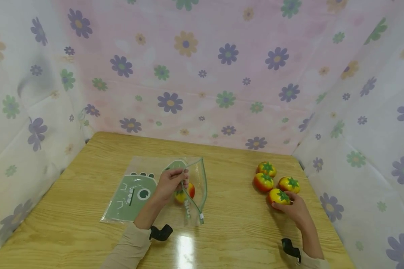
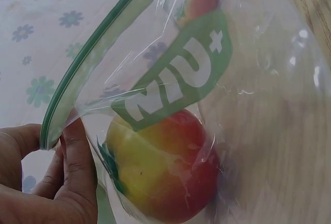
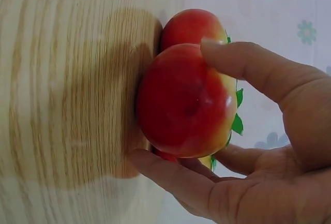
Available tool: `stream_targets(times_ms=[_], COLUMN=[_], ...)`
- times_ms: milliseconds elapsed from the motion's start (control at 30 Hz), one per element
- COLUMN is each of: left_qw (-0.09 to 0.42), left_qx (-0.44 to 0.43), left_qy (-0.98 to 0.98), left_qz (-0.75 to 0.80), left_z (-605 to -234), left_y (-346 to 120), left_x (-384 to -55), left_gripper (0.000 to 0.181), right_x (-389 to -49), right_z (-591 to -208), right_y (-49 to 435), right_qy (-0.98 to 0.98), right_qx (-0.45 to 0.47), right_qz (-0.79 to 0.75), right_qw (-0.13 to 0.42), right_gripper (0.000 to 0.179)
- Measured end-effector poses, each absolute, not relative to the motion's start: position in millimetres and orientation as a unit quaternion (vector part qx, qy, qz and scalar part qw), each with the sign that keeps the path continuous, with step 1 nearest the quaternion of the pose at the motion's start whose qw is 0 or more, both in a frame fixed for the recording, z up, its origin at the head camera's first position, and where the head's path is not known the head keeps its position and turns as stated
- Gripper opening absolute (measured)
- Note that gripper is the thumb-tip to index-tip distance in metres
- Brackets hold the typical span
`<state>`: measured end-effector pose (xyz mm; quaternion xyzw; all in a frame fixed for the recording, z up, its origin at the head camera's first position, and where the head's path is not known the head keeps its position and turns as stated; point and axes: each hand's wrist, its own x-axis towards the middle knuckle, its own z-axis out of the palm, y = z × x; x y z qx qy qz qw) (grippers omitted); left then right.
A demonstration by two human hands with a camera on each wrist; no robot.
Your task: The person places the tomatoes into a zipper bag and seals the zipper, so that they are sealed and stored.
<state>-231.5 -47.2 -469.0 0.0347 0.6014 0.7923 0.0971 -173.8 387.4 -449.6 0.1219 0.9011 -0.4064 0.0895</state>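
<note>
My left hand [image 1: 170, 185] pinches the rim of a clear zip bag [image 1: 202, 175], which has a green zip edge and a green cartoon print. In the left wrist view, thumb and fingers hold the green zip strip [image 2: 77, 63], and the mouth gapes. Inside the bag lies a red-and-yellow toy tomato [image 2: 165, 167] with green leaves. Over at the right, my right hand [image 1: 296, 209] grips another toy tomato [image 1: 278, 197] at the front of a cluster. The right wrist view shows the thumb on one side of this tomato [image 3: 183, 102] and fingers on the other, close to the tabletop.
Behind and beside the gripped one stand several similar toy tomatoes [image 1: 264, 182], close together. A white slider [image 1: 201, 216] sits at the near end of the zip. Flower-patterned cloth [image 1: 202, 86] walls in the wooden table [image 1: 232, 224] at the back and both sides.
</note>
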Motion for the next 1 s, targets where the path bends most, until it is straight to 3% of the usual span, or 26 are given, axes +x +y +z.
stream_targets(times_ms=[300, 1000], left_qw=[0.097, 0.094], left_qx=[0.036, 0.033], left_qy=[0.604, 0.599], left_qz=[0.790, 0.794], left_z=[-470.7, -475.6], left_y=[-46.5, -47.0], left_x=[-231.0, -227.0], left_gripper=[0.036, 0.034], right_x=[-172.6, -169.2], right_z=[-455.9, -466.0], right_y=[391.7, 394.2], right_qy=[0.883, 0.879], right_qx=[0.140, 0.166], right_qz=[-0.441, -0.444], right_qw=[0.077, 0.053], right_gripper=[0.083, 0.088])
